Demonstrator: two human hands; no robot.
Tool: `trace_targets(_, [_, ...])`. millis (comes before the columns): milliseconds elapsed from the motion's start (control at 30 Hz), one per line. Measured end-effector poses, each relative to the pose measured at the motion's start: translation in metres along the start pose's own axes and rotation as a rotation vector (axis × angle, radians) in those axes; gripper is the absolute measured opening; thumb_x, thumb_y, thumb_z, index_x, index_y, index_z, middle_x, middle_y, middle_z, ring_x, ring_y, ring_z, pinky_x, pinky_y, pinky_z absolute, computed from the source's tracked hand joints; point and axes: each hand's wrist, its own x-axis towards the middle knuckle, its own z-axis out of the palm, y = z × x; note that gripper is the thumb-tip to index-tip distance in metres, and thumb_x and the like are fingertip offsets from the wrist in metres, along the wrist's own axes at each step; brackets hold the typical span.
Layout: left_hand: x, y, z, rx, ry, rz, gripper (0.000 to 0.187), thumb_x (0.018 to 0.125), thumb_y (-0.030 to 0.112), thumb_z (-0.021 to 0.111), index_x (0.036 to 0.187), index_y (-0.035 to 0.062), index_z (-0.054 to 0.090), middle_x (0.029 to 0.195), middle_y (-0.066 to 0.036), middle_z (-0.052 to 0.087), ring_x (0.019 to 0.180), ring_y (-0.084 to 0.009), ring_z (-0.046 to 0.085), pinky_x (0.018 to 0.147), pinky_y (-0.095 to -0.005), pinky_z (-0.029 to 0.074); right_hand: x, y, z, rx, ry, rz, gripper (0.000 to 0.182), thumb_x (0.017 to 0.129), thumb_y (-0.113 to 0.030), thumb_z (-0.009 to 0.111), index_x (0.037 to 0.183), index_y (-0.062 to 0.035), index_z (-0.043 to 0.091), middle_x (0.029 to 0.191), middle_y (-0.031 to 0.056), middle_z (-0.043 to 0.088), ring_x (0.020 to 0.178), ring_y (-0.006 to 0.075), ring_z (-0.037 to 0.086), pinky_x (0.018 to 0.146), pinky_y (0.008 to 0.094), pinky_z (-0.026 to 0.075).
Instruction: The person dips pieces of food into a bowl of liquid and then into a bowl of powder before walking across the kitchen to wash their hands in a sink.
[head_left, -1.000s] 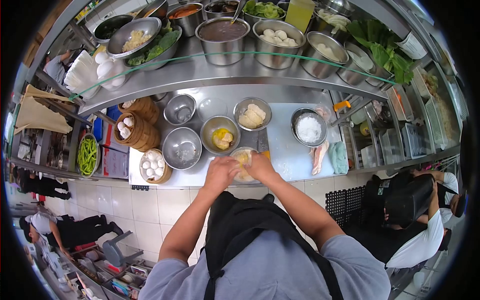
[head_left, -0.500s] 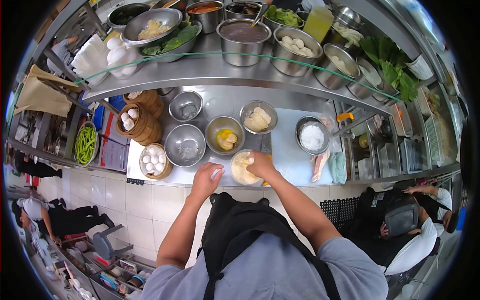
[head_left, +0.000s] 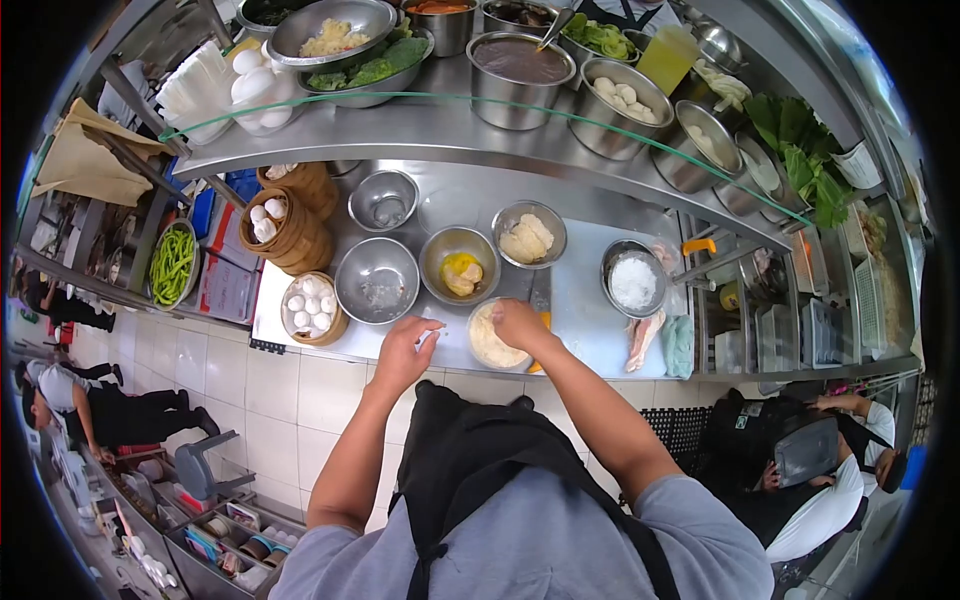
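Note:
My right hand [head_left: 522, 326] is inside a bowl of pale breadcrumbs [head_left: 488, 344] at the counter's front edge, its fingers bunched down at the crumbs; whatever they hold is hidden. My left hand [head_left: 405, 352] hovers just left of that bowl, fingers apart and holding nothing. Behind the crumbs is a metal bowl of yellow beaten egg [head_left: 463, 272] with a pale piece in it. Crumb-coated pieces fill another metal bowl [head_left: 528, 236] beyond it. A nearly bare metal bowl [head_left: 377, 281] with some white residue stands to the left.
A bowl of white powder [head_left: 631, 279] sits on the blue cutting board [head_left: 585, 290], near raw meat [head_left: 644, 342] and a green cloth [head_left: 678, 345]. Bamboo steamers [head_left: 290, 240] stand at left. A loaded steel shelf [head_left: 430, 140] hangs over the back. A co-worker [head_left: 800, 480] is at right.
The view has shifted slightly. My right hand stays at the crumb bowl with its fingers bunched. My left hand remains apart from the bowls.

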Motion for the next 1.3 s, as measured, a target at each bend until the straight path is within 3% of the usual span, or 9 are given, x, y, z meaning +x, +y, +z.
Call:
trace_targets(67, [0.001,0.001,0.004,0.006,-0.008,-0.004,0.018,0.085,0.004,0.067,0.102,0.0053,0.070,0.092,-0.014,0.067,0.077,-0.0300,0.062,0.068,-0.0371,0.051,0.012,-0.003,0.015,-0.121,-0.194,0.008,0.030,0.084,-0.017,0.060,0.102,0.0055,0.065,0.110,0.0276,0.066,0.109,0.0408,0.061,0.094,0.0473,0.049])
trace_targets(500, [0.005,0.007,0.007,0.005,-0.042,-0.005,0.018,0.088,0.002,0.065,0.104,0.0046,0.070,0.096,-0.012,0.068,0.078,-0.0261,0.065,0.068,-0.0326,0.052,0.006,-0.004,0.023,-0.060,-0.153,-0.023,0.035,0.083,-0.016,0.059,0.113,0.0016,0.062,0.119,0.0244,0.063,0.115,0.0407,0.058,0.099,0.0470,0.046])
trace_targets(600, [0.008,0.010,0.007,-0.008,-0.040,0.011,0.018,0.087,0.002,0.064,0.104,0.0043,0.070,0.096,-0.012,0.068,0.078,-0.0260,0.065,0.068,-0.0325,0.053,0.001,-0.003,0.002,-0.016,-0.243,-0.069,0.037,0.081,-0.020,0.067,0.111,0.0004,0.062,0.121,0.0243,0.063,0.117,0.0408,0.057,0.098,0.0474,0.046])
trace_targets(700, [0.004,0.012,0.006,-0.019,-0.020,0.005,0.018,0.087,0.002,0.064,0.104,0.0041,0.070,0.096,-0.012,0.068,0.077,-0.0259,0.065,0.068,-0.0325,0.052,-0.022,-0.008,-0.015,0.046,-0.205,-0.128,0.046,0.075,-0.023,0.075,0.112,-0.0005,0.060,0.119,0.0228,0.062,0.115,0.0403,0.057,0.096,0.0472,0.048])
trace_targets(767, [0.002,0.011,0.006,-0.031,-0.010,0.004,0.018,0.087,0.002,0.064,0.104,0.0040,0.070,0.097,-0.013,0.068,0.076,-0.0259,0.064,0.068,-0.0326,0.052,-0.037,-0.010,-0.015,-0.163,-0.026,-0.151,0.053,0.071,-0.023,0.079,0.115,-0.0014,0.057,0.115,0.0202,0.061,0.111,0.0385,0.059,0.094,0.0458,0.049])
trace_targets(967, [-0.004,0.004,0.016,-0.029,-0.031,0.022,0.019,0.087,0.003,0.065,0.105,0.0044,0.070,0.096,-0.012,0.068,0.070,-0.0243,0.063,0.065,-0.0324,0.051,-0.031,0.007,0.010,-0.336,0.144,-0.200,0.053,0.069,-0.019,0.078,0.116,-0.0025,0.058,0.112,0.0182,0.060,0.107,0.0358,0.061,0.091,0.0425,0.052])
trace_targets(1100, [-0.012,-0.028,0.046,0.022,-0.126,-0.169,0.018,0.088,0.015,0.067,0.101,0.0029,0.071,0.086,-0.011,0.071,0.069,-0.0211,0.066,0.066,-0.0316,0.052,-0.018,0.017,0.001,-0.136,0.142,-0.132,0.043,0.069,-0.016,0.076,0.108,-0.0024,0.064,0.108,0.0187,0.064,0.100,0.0353,0.064,0.087,0.0398,0.054])
trace_targets(1167, [-0.011,-0.029,0.058,-0.031,-0.299,-0.390,0.026,0.089,0.026,0.067,0.092,0.0008,0.073,0.078,-0.011,0.073,0.070,-0.0183,0.069,0.069,-0.0326,0.054,-0.010,0.019,-0.012,0.093,-0.005,-0.082,0.033,0.070,-0.017,0.073,0.099,-0.0017,0.069,0.103,0.0193,0.069,0.096,0.0344,0.067,0.085,0.0381,0.055])
trace_targets(1300, [-0.008,-0.026,0.083,-0.132,-0.264,-0.512,0.025,0.089,0.024,0.066,0.089,-0.0003,0.073,0.079,-0.009,0.075,0.072,-0.0181,0.071,0.071,-0.0319,0.054,0.004,0.020,-0.030,0.340,-0.292,0.077,0.030,0.071,-0.020,0.073,0.095,-0.0021,0.071,0.101,0.0191,0.071,0.093,0.0335,0.068,0.085,0.0380,0.055])
